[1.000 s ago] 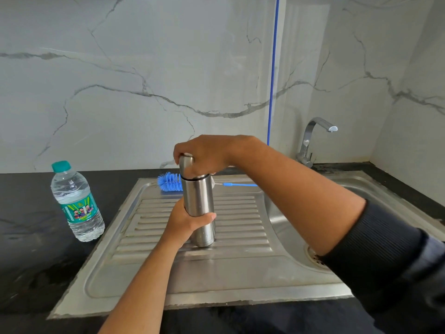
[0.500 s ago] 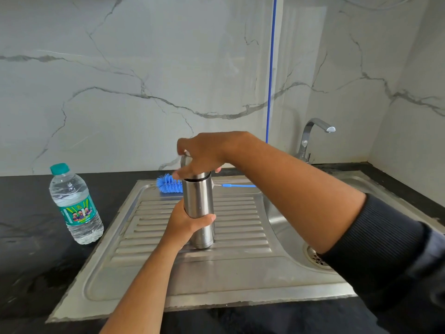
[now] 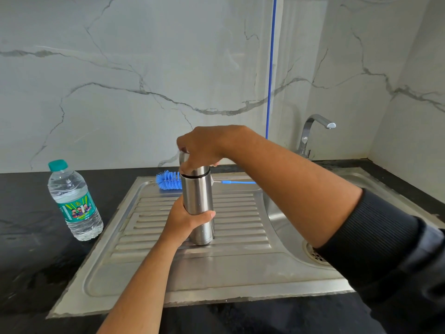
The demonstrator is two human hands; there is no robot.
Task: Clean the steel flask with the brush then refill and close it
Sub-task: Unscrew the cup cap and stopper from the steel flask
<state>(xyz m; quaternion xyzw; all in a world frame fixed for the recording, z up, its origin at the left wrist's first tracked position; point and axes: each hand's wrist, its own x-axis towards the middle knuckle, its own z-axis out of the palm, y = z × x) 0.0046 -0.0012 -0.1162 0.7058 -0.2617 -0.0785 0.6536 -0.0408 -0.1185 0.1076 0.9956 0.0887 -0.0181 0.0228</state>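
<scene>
A steel flask (image 3: 198, 198) stands upright on the ribbed drainboard (image 3: 240, 239) of the sink. My left hand (image 3: 183, 219) grips its body from the left, thumb across the front. My right hand (image 3: 204, 148) comes from the right and grips the flask's cap (image 3: 196, 171) from above, hiding most of it. A dark seam shows between cap and body. A blue bottle brush (image 3: 168, 180) lies behind the flask at the drainboard's back edge, its thin blue handle (image 3: 237, 182) pointing right.
A plastic water bottle (image 3: 74, 201) with a teal cap stands on the black counter (image 3: 31, 249) left of the sink. The basin drain (image 3: 315, 255) lies to the right, partly under my right arm. A chrome tap (image 3: 313, 133) stands at the back right against the marble wall.
My right hand has shifted its hold on the cap, fingers moving round it. The flask and my left hand stay in the same place.
</scene>
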